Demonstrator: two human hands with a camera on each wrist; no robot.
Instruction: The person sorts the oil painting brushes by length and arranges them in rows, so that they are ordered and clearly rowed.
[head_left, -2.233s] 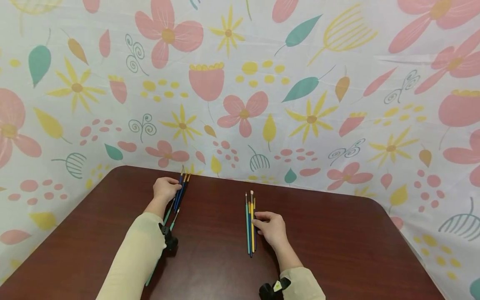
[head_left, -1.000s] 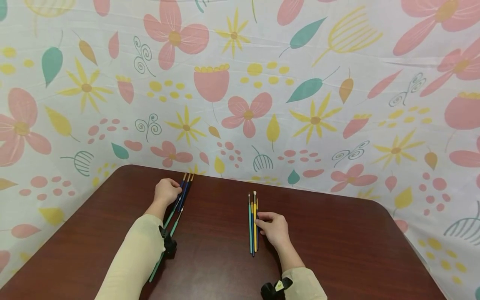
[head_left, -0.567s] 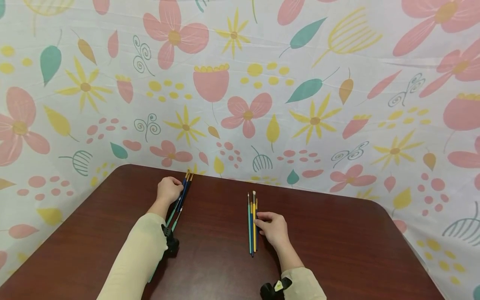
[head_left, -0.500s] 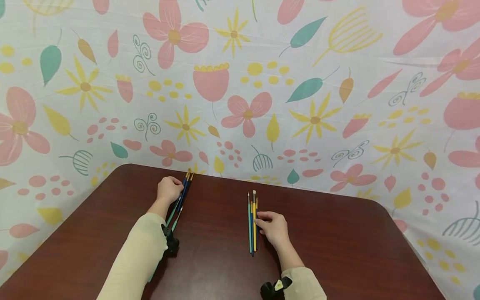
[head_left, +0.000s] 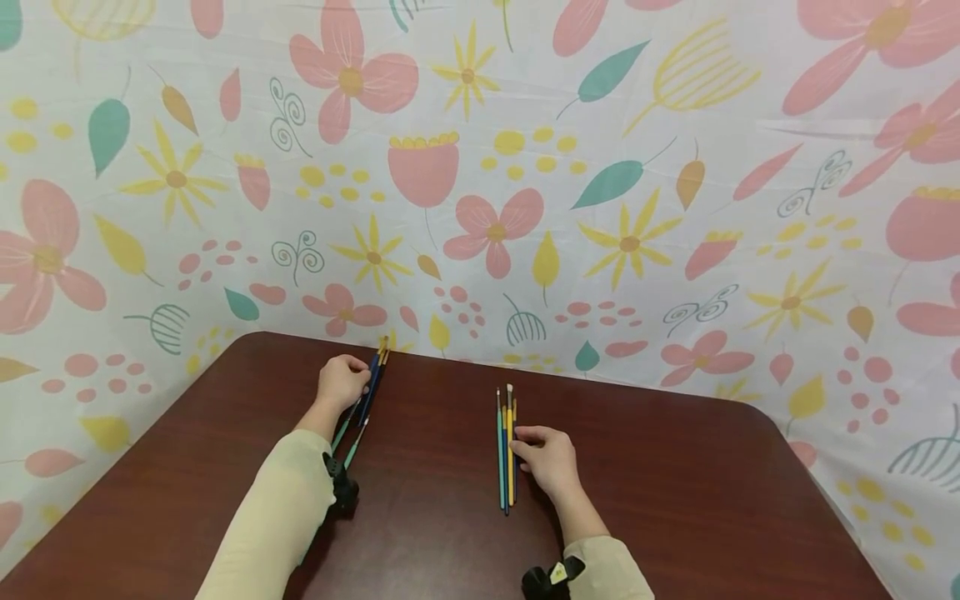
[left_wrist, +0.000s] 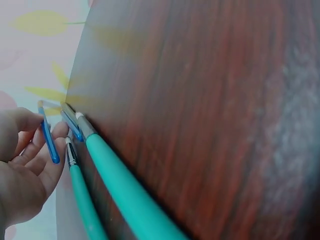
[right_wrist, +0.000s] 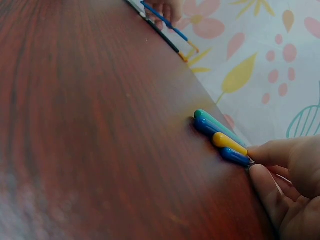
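My left hand pinches a blue paintbrush between thumb and fingers. In the right wrist view that brush is raised off the table, beside a dark-handled brush lying on it. Two teal paintbrushes lie below the left hand, their rear parts hidden by the sleeve in the head view. My right hand pinches the rightmost blue paintbrush of a group at mid-table. Beside it lie a yellow paintbrush, another blue one and a teal one, side by side.
The brown wooden table ends at the back against a flower-printed cloth. A stretch of tabletop separates the two brush groups. Black wrist cameras sit at both cuffs.
My left hand has shifted slightly to the right, and the blue paintbrush in it has swung over the other blue brushes. My right hand and its group have stayed put.
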